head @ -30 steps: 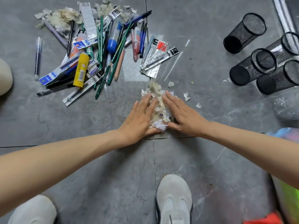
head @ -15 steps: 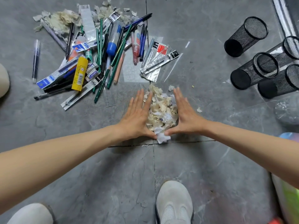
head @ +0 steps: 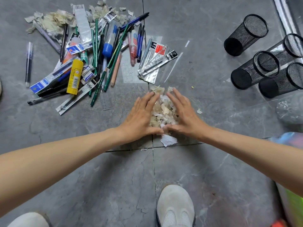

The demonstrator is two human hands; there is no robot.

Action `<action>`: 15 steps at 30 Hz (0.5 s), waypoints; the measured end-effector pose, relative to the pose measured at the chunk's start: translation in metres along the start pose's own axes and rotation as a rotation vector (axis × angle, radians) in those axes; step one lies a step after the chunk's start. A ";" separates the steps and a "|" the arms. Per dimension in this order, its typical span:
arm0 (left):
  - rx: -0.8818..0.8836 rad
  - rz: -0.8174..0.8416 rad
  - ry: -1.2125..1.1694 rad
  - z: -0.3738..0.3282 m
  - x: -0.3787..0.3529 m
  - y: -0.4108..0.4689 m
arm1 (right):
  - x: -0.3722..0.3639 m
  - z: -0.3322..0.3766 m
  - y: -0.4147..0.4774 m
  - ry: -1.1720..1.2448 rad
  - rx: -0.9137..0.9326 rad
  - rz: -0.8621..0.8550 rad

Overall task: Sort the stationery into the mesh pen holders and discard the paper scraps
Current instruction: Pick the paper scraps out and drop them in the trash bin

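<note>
Right edge crops two mesh pen holders; bright object blurred.

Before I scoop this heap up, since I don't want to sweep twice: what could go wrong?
1. Your left hand and right hand only flank the scrap pile, open and flat, so loose pieces may spill when you lift.
2. The white scrap by your thumbs and a stray bit beside the right hand lie outside the heap and may be missed.

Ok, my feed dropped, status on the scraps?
Left grip, right grip open, flanking scrap pile. Pile not lifted. White scrap loose near side, stray bit right.
</note>
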State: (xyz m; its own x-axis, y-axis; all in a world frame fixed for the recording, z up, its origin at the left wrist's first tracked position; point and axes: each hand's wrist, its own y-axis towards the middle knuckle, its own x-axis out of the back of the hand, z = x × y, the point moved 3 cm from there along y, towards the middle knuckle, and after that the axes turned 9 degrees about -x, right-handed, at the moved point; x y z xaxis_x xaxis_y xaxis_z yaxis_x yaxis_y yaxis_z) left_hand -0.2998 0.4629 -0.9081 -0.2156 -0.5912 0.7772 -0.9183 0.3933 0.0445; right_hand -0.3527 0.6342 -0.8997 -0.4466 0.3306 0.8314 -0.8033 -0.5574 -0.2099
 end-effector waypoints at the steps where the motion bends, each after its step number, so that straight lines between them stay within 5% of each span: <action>1: -0.020 -0.084 0.026 -0.001 0.002 -0.002 | 0.005 -0.001 -0.004 -0.009 -0.032 -0.050; 7: -0.117 -0.352 0.227 -0.009 0.012 -0.005 | 0.020 -0.008 -0.015 -0.121 0.069 -0.285; 11: -0.336 -0.276 0.339 -0.021 0.012 -0.003 | 0.016 0.008 -0.017 -0.198 0.244 -0.274; 15: -0.282 -0.198 0.382 -0.018 0.012 -0.002 | 0.004 0.017 -0.012 -0.296 0.104 -0.176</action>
State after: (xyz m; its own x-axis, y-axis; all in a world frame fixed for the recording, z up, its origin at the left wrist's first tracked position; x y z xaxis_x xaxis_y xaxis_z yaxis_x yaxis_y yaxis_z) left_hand -0.2943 0.4680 -0.8876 0.1382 -0.3945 0.9084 -0.7928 0.5057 0.3402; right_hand -0.3383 0.6286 -0.8852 -0.1594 0.2017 0.9664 -0.8063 -0.5914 -0.0095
